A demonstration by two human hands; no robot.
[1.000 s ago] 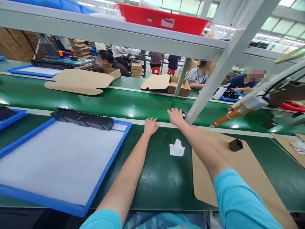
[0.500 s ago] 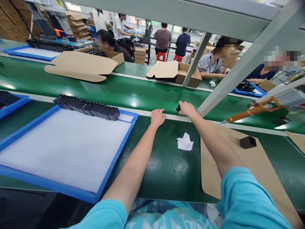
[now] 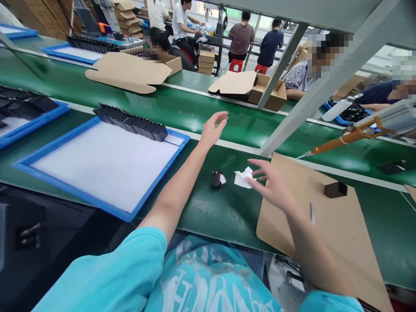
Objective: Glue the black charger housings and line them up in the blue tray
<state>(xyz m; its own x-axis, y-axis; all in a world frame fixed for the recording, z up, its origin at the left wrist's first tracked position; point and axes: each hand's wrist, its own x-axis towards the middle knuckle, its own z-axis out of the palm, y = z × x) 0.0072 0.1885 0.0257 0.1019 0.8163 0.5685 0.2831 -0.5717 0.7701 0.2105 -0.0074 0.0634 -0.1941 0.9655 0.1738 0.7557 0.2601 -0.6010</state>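
My left hand is raised over the near edge strip of the green belt, thumb apart from the fingers, with nothing visible in it. My right hand is spread over the left edge of a brown cardboard sheet, its fingertips near a crumpled white tissue. Between my arms, a small black part with a white patch lies on the green tabletop. A black box-shaped housing and a thin grey strip rest on the cardboard.
At left, a blue-rimmed tray holds a row of black housings along its far side. Another tray stands beyond it. A slanted metal post and an orange-handled tool are at right. Several people sit across the belt.
The small black part has gone from my right hand and one now lies on the tabletop. My right hand has come nearer and opened. My left hand has lifted. The view has shifted.
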